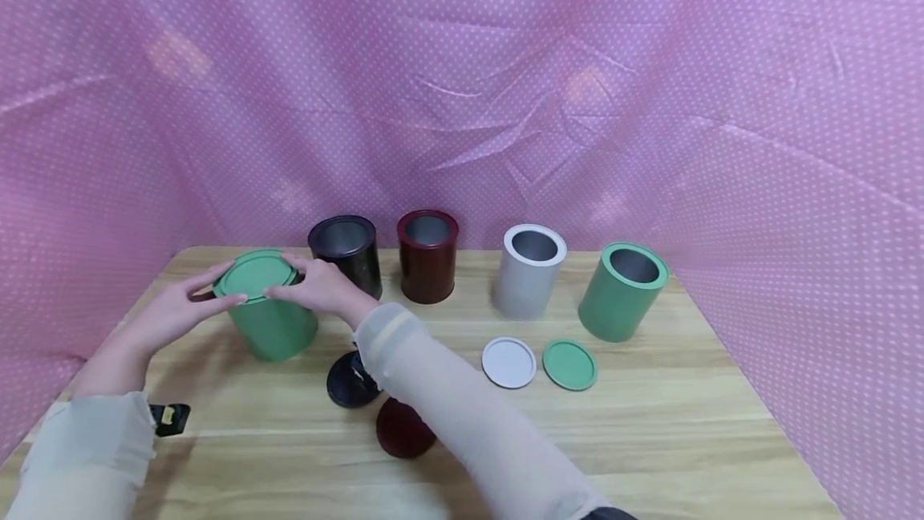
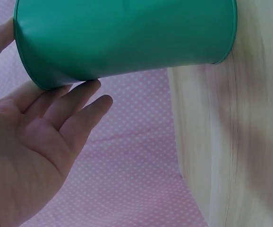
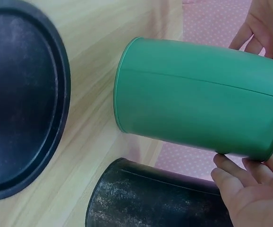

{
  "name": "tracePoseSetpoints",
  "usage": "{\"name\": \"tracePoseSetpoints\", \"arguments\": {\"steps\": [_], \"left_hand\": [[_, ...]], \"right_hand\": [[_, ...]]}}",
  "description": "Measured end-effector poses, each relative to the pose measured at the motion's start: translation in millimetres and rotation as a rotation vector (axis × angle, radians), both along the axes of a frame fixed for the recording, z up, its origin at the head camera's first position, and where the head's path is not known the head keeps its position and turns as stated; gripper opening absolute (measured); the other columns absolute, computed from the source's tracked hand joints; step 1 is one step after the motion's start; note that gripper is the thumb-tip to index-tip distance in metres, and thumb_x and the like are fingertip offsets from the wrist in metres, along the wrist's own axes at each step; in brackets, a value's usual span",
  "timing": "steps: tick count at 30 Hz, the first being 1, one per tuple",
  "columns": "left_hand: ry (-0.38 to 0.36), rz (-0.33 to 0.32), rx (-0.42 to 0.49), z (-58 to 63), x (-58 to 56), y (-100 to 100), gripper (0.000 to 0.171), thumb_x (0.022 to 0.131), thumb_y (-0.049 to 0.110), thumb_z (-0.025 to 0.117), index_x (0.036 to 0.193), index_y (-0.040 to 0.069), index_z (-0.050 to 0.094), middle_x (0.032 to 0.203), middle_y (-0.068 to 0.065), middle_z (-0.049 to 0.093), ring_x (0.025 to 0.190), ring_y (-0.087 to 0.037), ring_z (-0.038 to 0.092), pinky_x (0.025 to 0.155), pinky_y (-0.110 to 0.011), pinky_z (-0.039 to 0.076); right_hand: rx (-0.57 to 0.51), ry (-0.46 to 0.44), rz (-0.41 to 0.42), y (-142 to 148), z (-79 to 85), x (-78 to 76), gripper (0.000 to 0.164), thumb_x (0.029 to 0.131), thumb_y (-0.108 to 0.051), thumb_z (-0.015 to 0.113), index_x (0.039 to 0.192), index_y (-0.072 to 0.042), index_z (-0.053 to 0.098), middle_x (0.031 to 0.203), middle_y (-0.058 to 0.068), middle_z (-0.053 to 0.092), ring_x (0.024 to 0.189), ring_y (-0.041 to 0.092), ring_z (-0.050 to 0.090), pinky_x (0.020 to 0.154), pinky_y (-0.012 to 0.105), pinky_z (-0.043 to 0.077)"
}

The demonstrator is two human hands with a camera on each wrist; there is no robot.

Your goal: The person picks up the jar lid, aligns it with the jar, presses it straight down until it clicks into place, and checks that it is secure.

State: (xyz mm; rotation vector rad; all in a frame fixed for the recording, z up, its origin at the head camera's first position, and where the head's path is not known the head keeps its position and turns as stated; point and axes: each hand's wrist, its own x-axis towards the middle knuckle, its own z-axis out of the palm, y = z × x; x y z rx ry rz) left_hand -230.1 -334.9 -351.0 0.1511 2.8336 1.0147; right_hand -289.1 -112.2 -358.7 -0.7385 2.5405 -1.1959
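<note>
A green can (image 1: 277,335) stands upright at the left of the table, its green lid (image 1: 258,273) lying over the top. My left hand (image 1: 169,307) holds the can's upper rim from the left, thumb and index finger reaching the lid's edge. From the other side, my right hand (image 1: 318,286) grips the same rim, with its thumb near the lid. Along the side of the can, several left fingers (image 2: 87,90) touch near the rim. Right fingertips (image 3: 221,161) meet the can's wall in the right wrist view. Whether the lid sits fully flush cannot be told.
Beside the right hand stands an open black can (image 1: 361,263). Farther right are open cans: dark red (image 1: 428,271), white (image 1: 527,287) and green (image 1: 617,307). In front lie black (image 1: 346,387), dark red (image 1: 404,432), white (image 1: 508,363) and green (image 1: 570,365) lids. Pink dotted cloth surrounds the table.
</note>
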Motion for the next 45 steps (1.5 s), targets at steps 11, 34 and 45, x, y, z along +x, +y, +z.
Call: {"name": "tracePoseSetpoints", "arguments": {"steps": [11, 34, 45], "left_hand": [[0.006, -0.046, -0.174, 11.6, -1.4, 6, 0.087, 0.095, 0.053, 0.051, 0.153, -0.001, 0.016, 0.143, -0.042, 0.03, 0.126, -0.061, 0.034, 0.094, -0.072, 0.037], [0.292, 0.005, -0.066, -2.8, 37.1, 22, 0.087, 0.094, 0.04, 0.06, 0.156, 0.01, 0.006, 0.161, -0.02, 0.001, 0.145, -0.047, -0.006, 0.102, -0.078, 0.005], [0.419, -0.04, -0.075, -3.1, 49.0, 47, 0.085, 0.092, 0.036, 0.066, 0.155, 0.009, 0.016, 0.16, -0.02, 0.013, 0.148, -0.04, 0.0, 0.113, -0.068, 0.002]], "right_hand": [[0.061, 0.003, 0.073, 5, 1.6, -5.6, 0.073, 0.088, -0.052, 0.064, 0.151, -0.033, 0.032, 0.145, -0.01, 0.049, 0.132, 0.006, 0.046, 0.104, 0.024, 0.042], [0.044, 0.041, 0.301, 49, -8.3, -11.8, 0.075, 0.093, -0.047, 0.059, 0.155, -0.035, 0.017, 0.16, -0.011, 0.022, 0.146, 0.009, 0.022, 0.118, 0.037, 0.026], [0.071, 0.025, 0.281, 75, -7.0, -7.1, 0.078, 0.091, -0.049, 0.062, 0.155, -0.035, 0.019, 0.161, -0.014, 0.018, 0.148, 0.01, 0.019, 0.119, 0.04, 0.025]]}}
